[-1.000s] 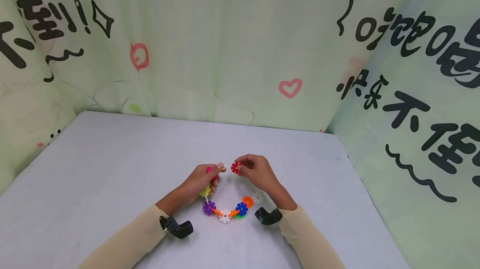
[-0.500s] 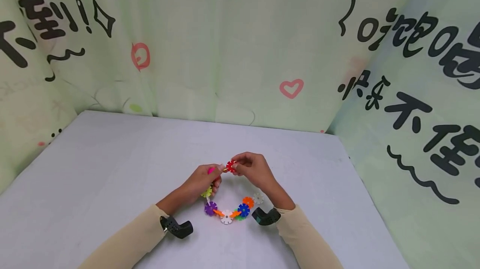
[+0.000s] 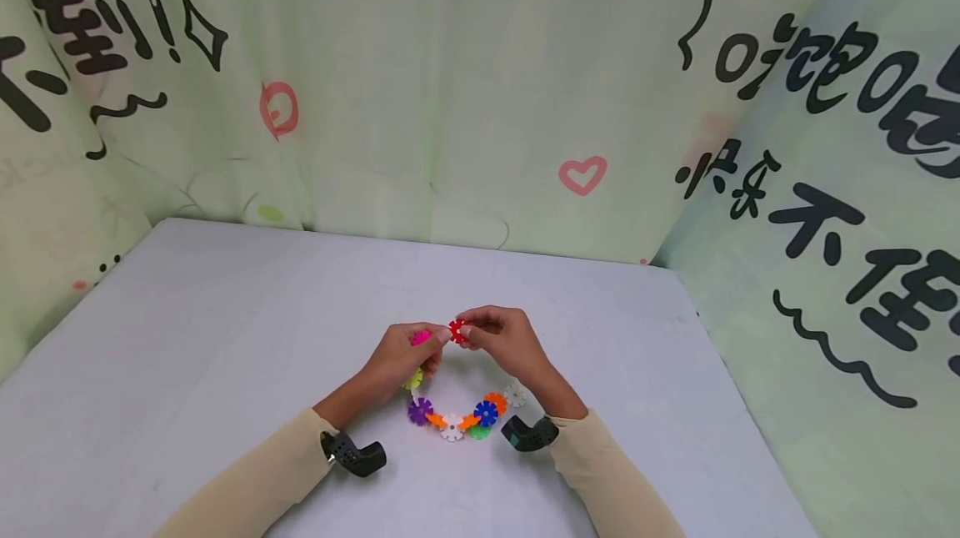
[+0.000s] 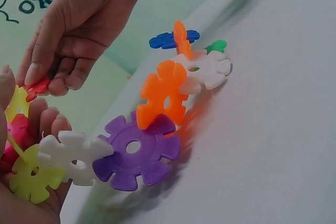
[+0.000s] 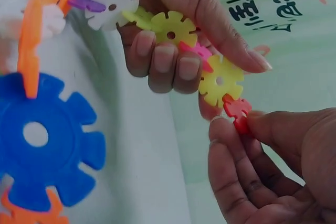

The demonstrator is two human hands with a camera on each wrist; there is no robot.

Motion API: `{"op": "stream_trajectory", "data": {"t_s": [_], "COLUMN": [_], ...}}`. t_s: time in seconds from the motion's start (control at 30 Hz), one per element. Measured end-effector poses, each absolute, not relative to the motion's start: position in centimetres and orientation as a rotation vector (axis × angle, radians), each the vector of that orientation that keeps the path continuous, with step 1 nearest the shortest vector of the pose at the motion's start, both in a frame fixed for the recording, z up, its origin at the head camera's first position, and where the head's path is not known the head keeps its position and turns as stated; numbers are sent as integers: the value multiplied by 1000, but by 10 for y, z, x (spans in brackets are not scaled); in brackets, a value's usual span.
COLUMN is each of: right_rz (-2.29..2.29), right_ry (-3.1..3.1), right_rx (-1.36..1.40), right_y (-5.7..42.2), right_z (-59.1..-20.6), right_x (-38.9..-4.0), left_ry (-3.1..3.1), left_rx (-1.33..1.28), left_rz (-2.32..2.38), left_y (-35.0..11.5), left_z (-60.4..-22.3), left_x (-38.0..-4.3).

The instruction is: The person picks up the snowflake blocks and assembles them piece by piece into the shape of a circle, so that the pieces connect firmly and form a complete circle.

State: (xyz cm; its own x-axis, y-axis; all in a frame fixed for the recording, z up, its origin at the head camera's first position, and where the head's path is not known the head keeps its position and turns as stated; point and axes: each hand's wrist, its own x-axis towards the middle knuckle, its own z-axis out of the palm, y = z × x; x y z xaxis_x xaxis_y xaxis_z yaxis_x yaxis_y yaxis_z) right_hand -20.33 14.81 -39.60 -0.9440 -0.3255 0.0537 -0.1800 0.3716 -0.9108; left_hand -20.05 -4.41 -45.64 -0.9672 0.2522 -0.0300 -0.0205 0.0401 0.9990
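My left hand (image 3: 397,359) holds one end of a chain of interlocking plastic snowflake discs. In the right wrist view a yellow disc (image 5: 229,72) stands at that end, pinched between thumb and forefinger, with a pink disc (image 5: 195,51) behind it against the fingers. Between thumb and fingers my right hand (image 3: 513,342) pinches a red disc (image 5: 239,107), whose edge meets the yellow disc's edge. How deep the slots are engaged I cannot tell. From the left hand the chain runs through a purple disc (image 4: 118,156), an orange disc (image 4: 160,87) and a blue disc (image 5: 65,150).
The chain curves over a white-covered table (image 3: 262,338), with a pale white disc (image 3: 515,394) at its right end near the right wrist. Black wrist cameras sit on the left wrist (image 3: 354,455) and right wrist (image 3: 529,434). A printed curtain (image 3: 495,87) hangs around the table.
My right hand has moved left with the red disc, from apart to touching the yellow disc at the left hand. The left hand has stayed nearly in place.
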Motion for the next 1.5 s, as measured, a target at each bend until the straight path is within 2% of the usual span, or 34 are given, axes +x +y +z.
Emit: {"op": "stream_trajectory", "data": {"t_s": [0.17, 0.43, 0.73, 1.07, 1.5], "right_rz": [-1550, -1535, -1504, -1224, -1071], "right_ry": [2509, 2496, 2496, 2536, 2563], "right_rx": [-558, -611, -645, -657, -662], "right_y": [147, 144, 154, 171, 205], "right_z": [-379, -379, -408, -412, -418], "right_x": [-191, -188, -206, -208, -204], "left_ry": [2050, 1949, 2132, 2078, 2172], "left_rx": [230, 221, 197, 46, -56], "left_rz": [2046, 2042, 1961, 2156, 1973], "left_y": [-44, -44, -47, -49, -47], "left_z": [-456, -457, -452, -455, -451], "left_x": [-201, -200, -200, -201, -204]}}
